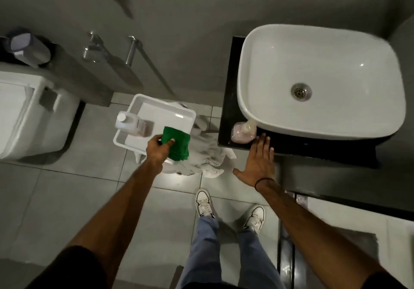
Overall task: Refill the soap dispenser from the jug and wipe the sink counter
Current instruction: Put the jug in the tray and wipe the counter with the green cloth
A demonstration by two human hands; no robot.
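Observation:
My left hand [156, 148] grips a folded green cloth [177, 144] above the near edge of a white tray [167, 109]. A clear jug [132, 124] of pinkish soap with a white cap stands in the tray's left corner. The soap dispenser [243, 131], pink with a white pump, sits on the black counter [226, 109] at its front left corner, beside the white basin [320, 82]. My right hand [257, 163] is spread flat, fingers apart, its fingertips at the counter's front edge just right of the dispenser.
A crumpled white cloth [206, 158] lies under and beside the tray on the tiled floor. A toilet [29, 113] stands at the left, with wall fittings [132, 48] behind. My feet [230, 210] stand below the counter.

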